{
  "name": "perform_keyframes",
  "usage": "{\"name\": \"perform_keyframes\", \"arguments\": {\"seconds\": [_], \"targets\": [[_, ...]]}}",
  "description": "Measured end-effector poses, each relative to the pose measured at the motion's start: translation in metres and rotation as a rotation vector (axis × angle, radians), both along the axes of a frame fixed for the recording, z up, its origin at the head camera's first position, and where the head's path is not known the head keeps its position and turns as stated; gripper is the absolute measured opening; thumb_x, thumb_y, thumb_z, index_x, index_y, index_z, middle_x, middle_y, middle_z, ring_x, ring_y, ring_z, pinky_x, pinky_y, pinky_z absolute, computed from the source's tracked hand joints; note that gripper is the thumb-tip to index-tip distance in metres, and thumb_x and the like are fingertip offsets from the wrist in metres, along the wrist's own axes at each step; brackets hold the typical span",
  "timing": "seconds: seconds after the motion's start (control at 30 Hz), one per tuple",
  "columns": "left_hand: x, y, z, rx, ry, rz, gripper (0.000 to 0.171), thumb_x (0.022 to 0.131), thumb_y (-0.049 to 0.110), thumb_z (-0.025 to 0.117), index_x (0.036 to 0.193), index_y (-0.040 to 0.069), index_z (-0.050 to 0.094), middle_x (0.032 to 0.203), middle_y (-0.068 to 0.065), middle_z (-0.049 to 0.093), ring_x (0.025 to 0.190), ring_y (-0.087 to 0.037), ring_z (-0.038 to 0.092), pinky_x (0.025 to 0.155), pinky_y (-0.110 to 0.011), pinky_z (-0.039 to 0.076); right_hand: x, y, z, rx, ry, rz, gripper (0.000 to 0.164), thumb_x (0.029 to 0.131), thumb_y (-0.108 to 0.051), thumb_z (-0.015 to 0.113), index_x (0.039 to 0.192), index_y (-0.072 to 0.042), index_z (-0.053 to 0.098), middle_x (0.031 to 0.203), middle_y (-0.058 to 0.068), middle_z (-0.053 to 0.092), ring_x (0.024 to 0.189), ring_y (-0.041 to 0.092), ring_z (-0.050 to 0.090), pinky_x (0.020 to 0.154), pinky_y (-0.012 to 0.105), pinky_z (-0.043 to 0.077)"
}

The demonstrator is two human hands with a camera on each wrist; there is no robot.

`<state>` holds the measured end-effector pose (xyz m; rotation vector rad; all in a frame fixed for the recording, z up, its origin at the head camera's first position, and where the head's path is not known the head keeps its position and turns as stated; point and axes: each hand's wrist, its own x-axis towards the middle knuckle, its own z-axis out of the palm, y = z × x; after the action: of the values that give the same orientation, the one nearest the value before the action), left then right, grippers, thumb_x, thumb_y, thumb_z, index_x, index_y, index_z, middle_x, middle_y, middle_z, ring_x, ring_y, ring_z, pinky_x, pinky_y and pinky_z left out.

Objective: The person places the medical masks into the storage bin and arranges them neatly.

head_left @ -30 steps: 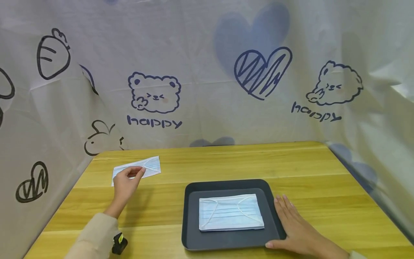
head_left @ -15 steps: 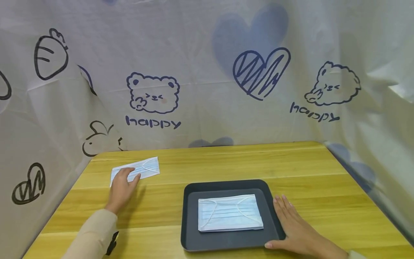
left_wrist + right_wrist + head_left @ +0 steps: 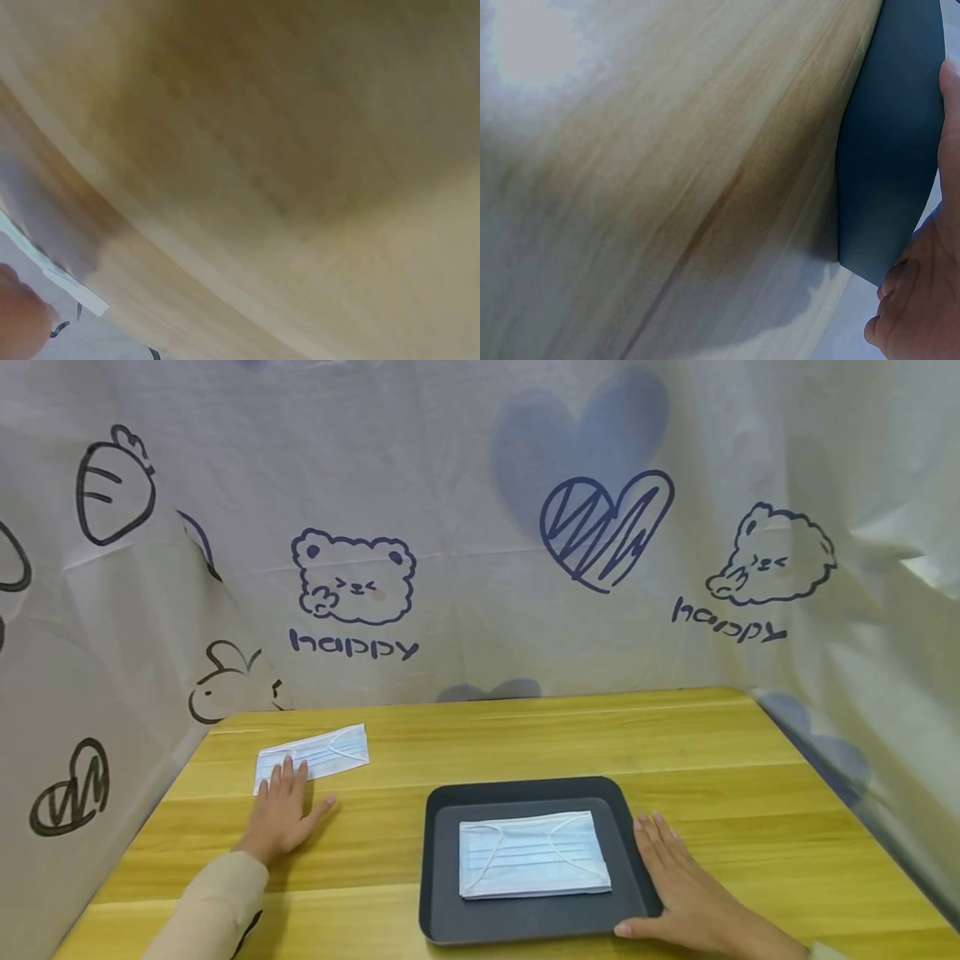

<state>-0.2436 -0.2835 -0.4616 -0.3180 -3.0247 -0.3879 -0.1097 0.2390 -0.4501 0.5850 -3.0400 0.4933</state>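
A pale blue face mask (image 3: 330, 755) with white ear loops lies at the table's far left. My left hand (image 3: 279, 817) reaches to its near edge, fingers spread and straight, the fingertips overlapping the mask in the head view. Near the front, a dark grey tray (image 3: 525, 920) carries a flat stack of face masks (image 3: 534, 855). Along the tray's right side rests my right hand (image 3: 686, 893), fingers extended beside the rim and thumb at the front corner. In the right wrist view the tray's outer wall (image 3: 889, 142) stands beside that hand.
The wooden table (image 3: 750, 793) has light yellow grain. A white cloth curtain (image 3: 465, 610) printed with bears and hearts hangs behind it and along both sides.
My left hand has let go of the mask's ear loop, opened its fingers and drawn back toward me. The mask, the tray and my right hand have kept their places.
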Motion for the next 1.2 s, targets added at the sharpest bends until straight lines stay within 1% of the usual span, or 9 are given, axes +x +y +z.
{"name": "perform_keyframes", "arguments": {"seconds": [0.2,0.33,0.47,0.6,0.7,0.73,0.83,0.93,1.2], "targets": [[0.0032,-0.0009,-0.0042,-0.004,-0.027,-0.005,0.084,0.092,0.051,0.042,0.14,-0.015,0.022,0.143,-0.042,0.012,0.131,-0.059,0.012,0.105,-0.068,0.01,0.0008,-0.0005,0.0005,-0.009,-0.005,0.002,0.116,0.071,-0.071,0.059,0.145,0.007,0.016,0.15,0.029,0.017,0.141,0.011,-0.019,0.098,0.004,-0.022],[0.0041,-0.0015,-0.0043,0.003,-0.072,0.006,0.085,0.093,0.052,0.041,0.14,-0.016,0.02,0.144,-0.043,0.01,0.131,-0.06,0.01,0.105,-0.069,0.009,0.0004,-0.001,-0.0001,-0.006,0.001,-0.003,0.116,0.071,-0.071,0.059,0.144,0.007,0.018,0.15,0.029,0.017,0.138,0.005,-0.023,0.099,0.004,-0.021],[0.0037,-0.0027,-0.0042,0.0,-0.091,0.015,0.086,0.093,0.052,0.04,0.14,-0.016,0.019,0.143,-0.043,0.01,0.13,-0.06,0.01,0.104,-0.069,0.009,-0.0003,-0.0013,-0.0006,-0.002,-0.003,-0.01,0.116,0.07,-0.071,0.059,0.144,0.007,0.018,0.151,0.028,0.017,0.134,-0.001,-0.026,0.098,0.004,-0.022],[0.0044,-0.0032,-0.0035,-0.004,-0.108,0.018,0.086,0.093,0.053,0.039,0.139,-0.017,0.019,0.142,-0.044,0.011,0.13,-0.061,0.011,0.104,-0.069,0.009,-0.0007,-0.0012,-0.0003,-0.008,-0.016,-0.009,0.116,0.07,-0.072,0.059,0.145,0.007,0.017,0.151,0.028,0.016,0.14,0.011,-0.02,0.098,0.003,-0.022],[0.0056,-0.0024,-0.0025,0.004,-0.13,0.019,0.086,0.094,0.052,0.039,0.139,-0.017,0.019,0.142,-0.044,0.012,0.129,-0.061,0.011,0.104,-0.069,0.009,-0.0006,-0.0009,0.0004,-0.006,-0.016,-0.002,0.117,0.07,-0.072,0.059,0.145,0.007,0.017,0.151,0.028,0.017,0.142,0.014,-0.016,0.098,0.003,-0.021],[0.0061,-0.0023,-0.0026,0.005,-0.136,0.019,0.086,0.094,0.052,0.038,0.139,-0.018,0.018,0.142,-0.044,0.012,0.129,-0.061,0.011,0.104,-0.069,0.009,-0.0006,-0.0008,0.0005,-0.008,-0.02,-0.001,0.117,0.07,-0.072,0.059,0.145,0.007,0.017,0.151,0.028,0.017,0.141,0.013,-0.018,0.098,0.003,-0.021],[0.0068,-0.0022,-0.0035,0.009,-0.147,0.023,0.086,0.094,0.052,0.038,0.139,-0.018,0.018,0.142,-0.043,0.012,0.13,-0.061,0.01,0.103,-0.07,0.009,-0.0003,-0.0004,0.0005,-0.022,-0.042,-0.004,0.117,0.069,-0.072,0.06,0.144,0.007,0.018,0.151,0.028,0.017,0.134,-0.001,-0.026,0.097,0.002,-0.022],[0.0065,-0.0029,-0.0049,0.017,-0.149,0.023,0.086,0.094,0.053,0.037,0.139,-0.018,0.018,0.142,-0.043,0.012,0.13,-0.061,0.01,0.103,-0.07,0.008,0.0001,-0.0003,0.0003,-0.044,-0.07,-0.016,0.117,0.069,-0.071,0.061,0.145,0.007,0.018,0.152,0.027,0.016,0.127,-0.01,-0.029,0.095,0.001,-0.022],[0.0075,-0.0027,-0.0059,0.045,-0.162,0.015,0.087,0.094,0.054,0.035,0.138,-0.019,0.018,0.143,-0.043,0.009,0.13,-0.061,0.007,0.103,-0.07,0.007,0.0001,-0.0003,0.0003,-0.044,-0.074,-0.024,0.118,0.068,-0.071,0.062,0.145,0.007,0.018,0.152,0.027,0.016,0.128,-0.009,-0.029,0.095,0.001,-0.022]]}}
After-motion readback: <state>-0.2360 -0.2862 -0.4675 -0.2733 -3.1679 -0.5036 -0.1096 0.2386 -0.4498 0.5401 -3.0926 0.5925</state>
